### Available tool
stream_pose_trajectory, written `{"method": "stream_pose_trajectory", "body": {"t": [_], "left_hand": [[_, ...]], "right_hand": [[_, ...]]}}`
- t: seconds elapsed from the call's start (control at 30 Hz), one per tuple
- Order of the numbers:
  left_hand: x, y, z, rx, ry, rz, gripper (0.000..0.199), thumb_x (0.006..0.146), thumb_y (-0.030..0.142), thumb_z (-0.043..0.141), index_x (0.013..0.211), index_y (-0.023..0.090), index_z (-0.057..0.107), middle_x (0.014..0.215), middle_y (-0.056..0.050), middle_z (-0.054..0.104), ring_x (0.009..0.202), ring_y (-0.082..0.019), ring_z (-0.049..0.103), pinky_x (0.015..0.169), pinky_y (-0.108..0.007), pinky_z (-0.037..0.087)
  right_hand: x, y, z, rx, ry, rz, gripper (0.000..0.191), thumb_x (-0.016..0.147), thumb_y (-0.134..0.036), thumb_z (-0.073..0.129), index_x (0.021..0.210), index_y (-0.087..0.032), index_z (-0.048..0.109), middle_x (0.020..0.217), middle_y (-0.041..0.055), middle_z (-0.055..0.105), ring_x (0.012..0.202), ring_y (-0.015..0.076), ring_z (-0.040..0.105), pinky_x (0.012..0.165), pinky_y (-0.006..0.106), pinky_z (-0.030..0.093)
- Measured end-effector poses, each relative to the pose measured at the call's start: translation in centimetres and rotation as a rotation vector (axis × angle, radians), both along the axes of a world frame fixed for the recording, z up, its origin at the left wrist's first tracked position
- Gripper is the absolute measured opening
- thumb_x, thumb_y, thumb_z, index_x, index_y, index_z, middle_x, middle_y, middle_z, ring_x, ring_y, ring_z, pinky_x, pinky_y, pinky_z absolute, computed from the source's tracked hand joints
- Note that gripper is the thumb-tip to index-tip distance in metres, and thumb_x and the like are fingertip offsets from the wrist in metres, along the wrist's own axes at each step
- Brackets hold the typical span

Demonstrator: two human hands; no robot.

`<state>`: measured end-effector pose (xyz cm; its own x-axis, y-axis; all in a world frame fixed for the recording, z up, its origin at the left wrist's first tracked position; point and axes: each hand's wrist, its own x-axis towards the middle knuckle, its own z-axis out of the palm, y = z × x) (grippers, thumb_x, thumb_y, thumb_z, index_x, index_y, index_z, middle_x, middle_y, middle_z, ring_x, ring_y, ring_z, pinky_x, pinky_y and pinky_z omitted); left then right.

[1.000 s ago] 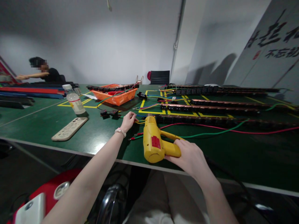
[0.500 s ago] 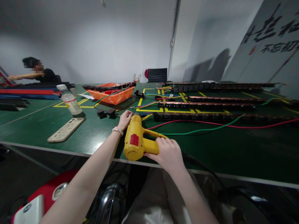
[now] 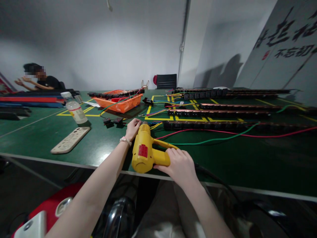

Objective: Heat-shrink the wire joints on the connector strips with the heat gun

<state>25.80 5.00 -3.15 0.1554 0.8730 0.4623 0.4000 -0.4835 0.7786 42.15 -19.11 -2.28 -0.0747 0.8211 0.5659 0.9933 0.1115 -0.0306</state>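
My right hand (image 3: 182,164) is wrapped round the handle of a yellow heat gun (image 3: 143,150), whose nozzle points away from me over the table. Just left of the nozzle, my left hand (image 3: 133,128) is closed with its fingers pinched on thin wires (image 3: 155,125). The nozzle partly hides those fingertips and the wire ends. Blue and yellow wires run from there to the near end of a long black strip with coppery edges (image 3: 198,125). Beside my left hand lie small black connectors (image 3: 119,121). Red and green wires (image 3: 210,140) trail to the right.
An orange basket (image 3: 121,106) with strips across it stands behind my hands. To the left are a bottle (image 3: 77,113) and a phone case (image 3: 71,140). More strips (image 3: 218,114) lie at the back right. A co-worker (image 3: 47,81) sits far left.
Both my hands and the heat gun keep almost the same place; the view shifts slightly. At far left, the co-worker's outstretched arm has drawn in and the hands are raised.
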Motion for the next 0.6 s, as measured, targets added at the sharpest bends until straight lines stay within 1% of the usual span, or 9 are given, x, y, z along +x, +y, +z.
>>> {"method": "stream_pose_trajectory", "body": {"t": [0.2,0.27,0.4,0.5,0.6], "left_hand": [[0.2,-0.3,0.1,0.036,0.031,0.022,0.019,0.08,0.031,0.051,0.082,0.017,0.062,0.079,-0.004,0.066,0.071,-0.015,0.059,0.067,-0.025,0.044],[0.3,-0.5,0.3,0.049,0.046,0.035,0.018,0.08,0.03,0.051,0.082,0.017,0.063,0.078,-0.004,0.066,0.072,-0.015,0.059,0.069,-0.026,0.044],[0.3,-0.7,0.5,0.073,0.042,0.042,0.018,0.081,0.029,0.05,0.081,0.017,0.063,0.077,-0.004,0.066,0.073,-0.016,0.058,0.072,-0.027,0.045],[0.3,-0.6,0.4,0.086,0.02,0.037,0.017,0.082,0.028,0.05,0.081,0.017,0.063,0.077,-0.003,0.066,0.074,-0.015,0.059,0.073,-0.027,0.045],[0.3,-0.4,0.2,0.103,0.011,0.033,0.016,0.082,0.028,0.05,0.08,0.017,0.062,0.077,-0.003,0.066,0.074,-0.015,0.059,0.073,-0.027,0.045]], "right_hand": [[0.2,-0.1,-0.1,0.041,0.004,-0.005,0.054,0.067,-0.072,0.059,0.08,-0.019,0.054,0.075,0.0007,0.06,0.078,0.019,0.055,0.072,0.031,0.03],[0.3,-0.1,-0.1,0.051,0.003,-0.004,0.054,0.067,-0.072,0.059,0.079,-0.019,0.054,0.075,0.0005,0.06,0.077,0.0189,0.055,0.072,0.031,0.03],[0.9,0.0,-0.1,0.051,0.0,0.024,0.054,0.07,-0.073,0.055,0.079,-0.02,0.053,0.075,0.0009,0.06,0.078,0.0187,0.056,0.072,0.03,0.03],[1.8,-0.1,-0.1,0.048,-0.001,0.055,0.055,0.073,-0.074,0.049,0.081,-0.02,0.054,0.077,0.0014,0.062,0.08,0.0184,0.057,0.073,0.03,0.031],[2.8,-0.3,0.0,0.044,-0.004,0.047,0.057,0.074,-0.076,0.043,0.081,-0.02,0.055,0.078,0.0014,0.063,0.08,0.0184,0.058,0.073,0.03,0.031]]}}
